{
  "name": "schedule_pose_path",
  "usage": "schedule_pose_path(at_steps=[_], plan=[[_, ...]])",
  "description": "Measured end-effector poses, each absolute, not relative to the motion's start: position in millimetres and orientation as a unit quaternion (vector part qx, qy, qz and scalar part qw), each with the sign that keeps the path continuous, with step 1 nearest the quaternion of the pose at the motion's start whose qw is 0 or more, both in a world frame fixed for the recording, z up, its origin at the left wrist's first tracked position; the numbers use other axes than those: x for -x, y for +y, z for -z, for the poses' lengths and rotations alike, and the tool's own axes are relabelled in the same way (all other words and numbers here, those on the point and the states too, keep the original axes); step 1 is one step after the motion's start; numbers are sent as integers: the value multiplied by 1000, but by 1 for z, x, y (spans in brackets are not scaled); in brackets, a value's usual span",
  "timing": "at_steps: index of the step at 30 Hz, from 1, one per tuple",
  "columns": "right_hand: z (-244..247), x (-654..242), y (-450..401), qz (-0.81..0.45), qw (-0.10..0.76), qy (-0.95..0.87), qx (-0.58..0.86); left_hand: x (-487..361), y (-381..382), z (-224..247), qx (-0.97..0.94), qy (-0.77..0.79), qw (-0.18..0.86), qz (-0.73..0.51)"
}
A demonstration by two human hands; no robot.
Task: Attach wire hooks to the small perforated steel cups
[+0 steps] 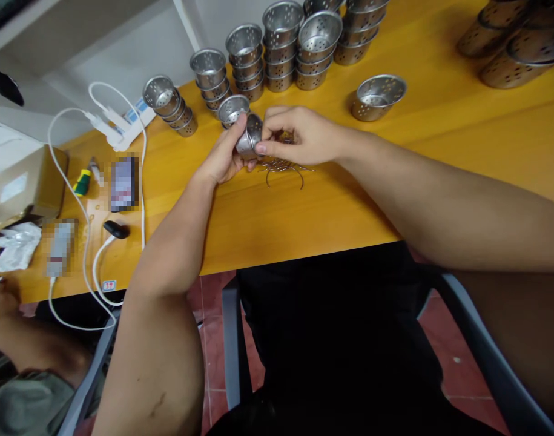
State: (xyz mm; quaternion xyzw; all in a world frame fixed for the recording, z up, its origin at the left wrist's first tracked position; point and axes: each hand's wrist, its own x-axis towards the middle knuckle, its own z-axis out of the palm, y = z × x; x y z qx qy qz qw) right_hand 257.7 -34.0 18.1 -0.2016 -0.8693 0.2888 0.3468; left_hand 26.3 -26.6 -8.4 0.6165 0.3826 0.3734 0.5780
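My left hand [226, 151] is wrapped round a small perforated metal cup [248, 144], tilted on its side above the table. Against the same cup, my right hand [299, 134] has its thumb and fingers pinched at the rim side; a thin wire seems to run round the cup, but whether the fingers grip it is hidden. Beneath my right hand lies a loose pile of thin bent wires [283, 165]. Just behind my left hand stands another perforated cup [234, 109]. A single cup [379, 97] sits apart to the right.
Stacks of perforated cups [283, 45] line the back of the yellow table [267, 224], with more cups [522, 66] at the far right. On the left are a power strip [131, 124], white cables, a blurred phone [123, 183], a screwdriver [82, 183] and a cardboard box [26, 188]. Another person's arm [26, 339] shows lower left.
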Motion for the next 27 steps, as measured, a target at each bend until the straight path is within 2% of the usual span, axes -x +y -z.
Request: schedule_pose_path(at_steps=[5,10,19,21,23,27], plan=[[-20,-256,-37,-298,337,-859,244,-27,-26,7,-610,393,582,-366],[-20,-252,-33,-294,367,-845,254,-31,-29,-1,-583,396,601,-377],[-34,-263,-40,-453,376,-778,219,-20,-26,7,-577,375,600,-407],[-33,-265,-40,-431,392,-776,241,-15,-23,9,-581,367,572,-448],[-26,-268,-34,-357,391,-801,279,-11,-20,8,-587,370,529,-488],[-3,-273,-17,-235,314,-865,312,0,-12,1,-565,424,446,-549]])
